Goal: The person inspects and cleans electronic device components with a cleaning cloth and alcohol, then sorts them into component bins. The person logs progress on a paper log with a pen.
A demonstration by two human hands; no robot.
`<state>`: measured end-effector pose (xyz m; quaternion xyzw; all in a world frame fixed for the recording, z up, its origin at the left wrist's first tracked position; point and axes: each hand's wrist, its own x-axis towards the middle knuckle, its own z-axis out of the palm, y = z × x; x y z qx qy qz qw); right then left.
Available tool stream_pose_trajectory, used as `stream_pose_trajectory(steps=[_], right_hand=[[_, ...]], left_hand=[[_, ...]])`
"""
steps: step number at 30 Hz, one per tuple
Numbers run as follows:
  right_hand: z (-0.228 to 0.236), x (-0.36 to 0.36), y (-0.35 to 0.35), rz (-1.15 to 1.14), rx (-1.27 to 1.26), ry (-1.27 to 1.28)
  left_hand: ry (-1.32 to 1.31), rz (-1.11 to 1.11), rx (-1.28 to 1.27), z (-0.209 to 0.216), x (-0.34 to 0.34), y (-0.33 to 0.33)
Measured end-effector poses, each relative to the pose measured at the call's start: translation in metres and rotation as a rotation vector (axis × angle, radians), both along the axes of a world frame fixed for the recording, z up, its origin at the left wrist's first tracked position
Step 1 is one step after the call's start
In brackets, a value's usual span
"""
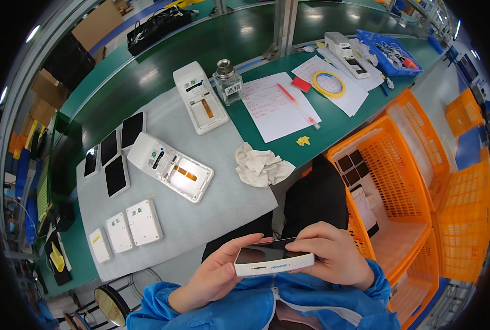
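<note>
Close to my body, both hands hold a white payment terminal [274,267] with a dark screen; a narrow slot shows in its near edge. My left hand [217,273] is closed round its left end, thumb at the near corner. At the right end, my right hand [331,254] grips it with bent fingers resting over the screen. On the grey mat, a larger white terminal [171,168] lies with its back compartment exposed, showing an orange flat cable. A similar opened terminal [201,99] lies farther back. Three white back covers [144,221] sit in a row at the left.
Several dark-screened units [117,176] lie at the mat's left. A crumpled cloth [260,166], a glass pump bottle [228,85], papers [278,113] and yellow tape [328,84] are on the bench. Orange crates [391,181] stand at my right; a blue tray [385,58] holds cables.
</note>
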<state>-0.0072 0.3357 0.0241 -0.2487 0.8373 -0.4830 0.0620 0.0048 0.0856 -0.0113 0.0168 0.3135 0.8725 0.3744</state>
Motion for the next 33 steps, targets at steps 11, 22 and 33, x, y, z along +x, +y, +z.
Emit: stream_pose_trajectory(steps=[11,22,33], right_hand=[[0.000,0.001,-0.001,-0.001,-0.019,0.041],[-0.002,-0.002,-0.025,0.073,-0.008,-0.065],[-0.019,-0.022,-0.077,-0.066,-0.493,-0.533]], left_hand=[[0.026,0.028,-0.118,0.016,0.000,0.000],[0.865,-0.213,-0.717,0.023,-0.013,-0.030],[0.155,1.006,-0.771,0.039,-0.012,-0.216]])
